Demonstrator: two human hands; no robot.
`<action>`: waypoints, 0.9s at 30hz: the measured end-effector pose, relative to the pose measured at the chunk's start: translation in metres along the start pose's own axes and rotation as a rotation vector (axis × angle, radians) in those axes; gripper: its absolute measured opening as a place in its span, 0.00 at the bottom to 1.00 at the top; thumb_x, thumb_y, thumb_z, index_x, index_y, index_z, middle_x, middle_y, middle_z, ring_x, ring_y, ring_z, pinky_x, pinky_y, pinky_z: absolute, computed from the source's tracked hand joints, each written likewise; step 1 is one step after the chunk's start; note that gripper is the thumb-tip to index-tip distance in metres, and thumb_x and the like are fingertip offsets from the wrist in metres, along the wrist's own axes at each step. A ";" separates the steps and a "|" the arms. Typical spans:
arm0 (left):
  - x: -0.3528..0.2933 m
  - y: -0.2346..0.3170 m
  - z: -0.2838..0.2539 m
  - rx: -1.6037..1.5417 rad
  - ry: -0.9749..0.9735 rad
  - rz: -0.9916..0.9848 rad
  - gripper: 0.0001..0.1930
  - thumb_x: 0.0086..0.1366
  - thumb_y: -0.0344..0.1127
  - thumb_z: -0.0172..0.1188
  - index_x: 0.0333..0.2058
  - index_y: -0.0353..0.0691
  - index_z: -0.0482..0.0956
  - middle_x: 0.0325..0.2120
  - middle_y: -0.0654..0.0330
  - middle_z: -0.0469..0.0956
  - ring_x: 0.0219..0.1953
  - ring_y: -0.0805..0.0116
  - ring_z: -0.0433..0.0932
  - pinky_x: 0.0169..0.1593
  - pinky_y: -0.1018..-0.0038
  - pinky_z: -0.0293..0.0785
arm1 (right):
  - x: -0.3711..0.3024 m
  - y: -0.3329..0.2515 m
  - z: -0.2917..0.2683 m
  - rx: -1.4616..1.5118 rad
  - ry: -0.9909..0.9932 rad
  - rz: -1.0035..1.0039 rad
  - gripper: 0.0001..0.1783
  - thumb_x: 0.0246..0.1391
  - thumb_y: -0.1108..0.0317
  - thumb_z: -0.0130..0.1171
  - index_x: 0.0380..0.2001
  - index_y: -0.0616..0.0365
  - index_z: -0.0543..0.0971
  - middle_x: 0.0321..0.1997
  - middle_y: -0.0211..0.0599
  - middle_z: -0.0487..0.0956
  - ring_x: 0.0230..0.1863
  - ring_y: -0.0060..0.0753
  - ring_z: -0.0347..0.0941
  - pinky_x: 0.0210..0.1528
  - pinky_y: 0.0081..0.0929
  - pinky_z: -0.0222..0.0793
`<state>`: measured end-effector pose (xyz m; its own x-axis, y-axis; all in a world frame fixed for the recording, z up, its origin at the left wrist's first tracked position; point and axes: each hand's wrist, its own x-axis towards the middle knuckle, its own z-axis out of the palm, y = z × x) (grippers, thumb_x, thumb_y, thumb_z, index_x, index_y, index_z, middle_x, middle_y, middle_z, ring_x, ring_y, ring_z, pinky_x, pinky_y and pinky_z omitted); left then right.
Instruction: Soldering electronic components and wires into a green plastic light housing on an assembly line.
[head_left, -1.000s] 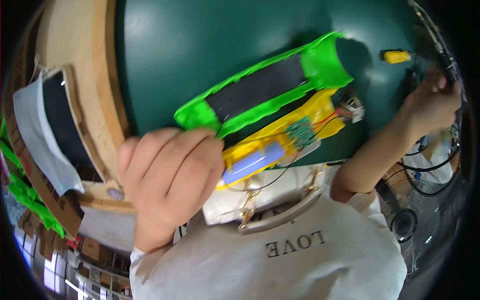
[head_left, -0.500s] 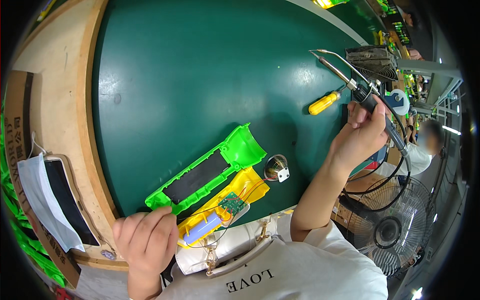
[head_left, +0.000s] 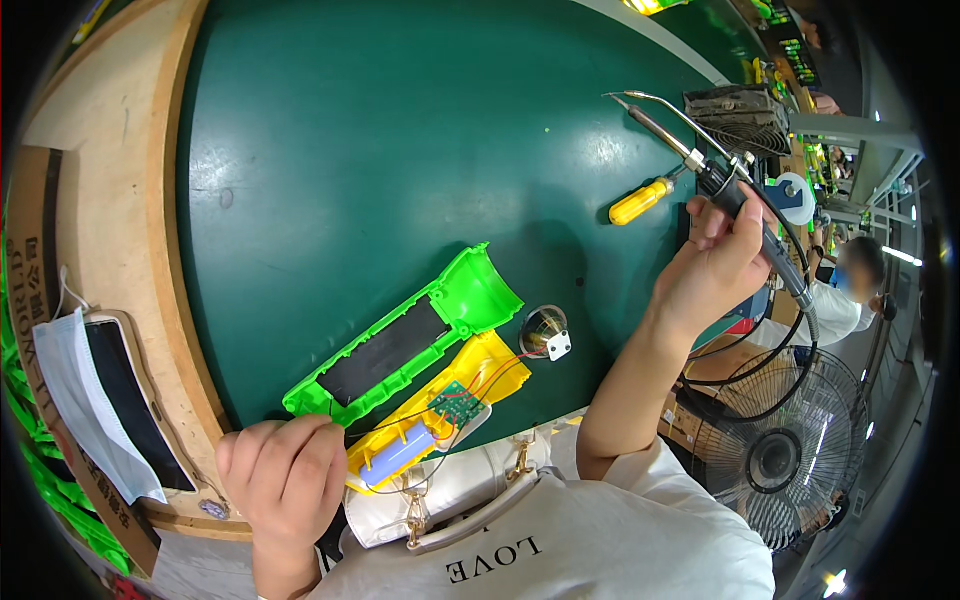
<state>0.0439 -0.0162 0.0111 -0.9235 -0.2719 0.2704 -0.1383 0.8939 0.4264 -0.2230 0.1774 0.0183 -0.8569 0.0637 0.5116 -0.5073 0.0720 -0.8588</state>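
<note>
My right hand (head_left: 712, 262) grips the dark handle of a soldering iron (head_left: 715, 180), raised over the right side of the table with its tip toward the far side. A thin metal tube runs alongside the iron. My left hand (head_left: 285, 480) is closed at the near-left end of a green plastic half-shell (head_left: 480, 295), where a black wire (head_left: 385, 425) runs into its fingers. Beside that shell lies a yellow half-shell (head_left: 505, 362) holding a blue cylindrical battery (head_left: 398, 456) and a green circuit board (head_left: 455, 402). Red and dark wires link the board to a round reflector lamp (head_left: 545, 333).
A yellow-handled screwdriver (head_left: 640, 202) lies near the iron. At the back right stands a dark fan-like box (head_left: 738, 120). A wooden ledge (head_left: 160, 230) bounds the left, with a face mask (head_left: 95, 410) and phone (head_left: 150, 400). A standing fan (head_left: 775, 460) and a person (head_left: 835, 310) are at right.
The whole view has shifted slightly left. Both hands keep nearly the same pose, and the soldering iron stays in my right hand.
</note>
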 end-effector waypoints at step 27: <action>-0.001 0.000 -0.001 -0.002 0.050 0.076 0.14 0.42 0.23 0.64 0.30 0.42 0.76 0.29 0.63 0.77 0.31 0.61 0.74 0.37 0.68 0.65 | -0.052 -0.062 -0.190 -0.288 0.403 -0.071 0.10 0.59 0.69 0.43 0.34 0.66 0.70 0.18 0.30 0.68 0.17 0.17 0.59 0.28 0.18 0.67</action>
<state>0.0453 -0.0160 0.0113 -0.9123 -0.2212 0.3446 -0.0682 0.9119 0.4047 -0.1295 0.3588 0.0508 -0.6888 0.4236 0.5883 -0.4688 0.3587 -0.8072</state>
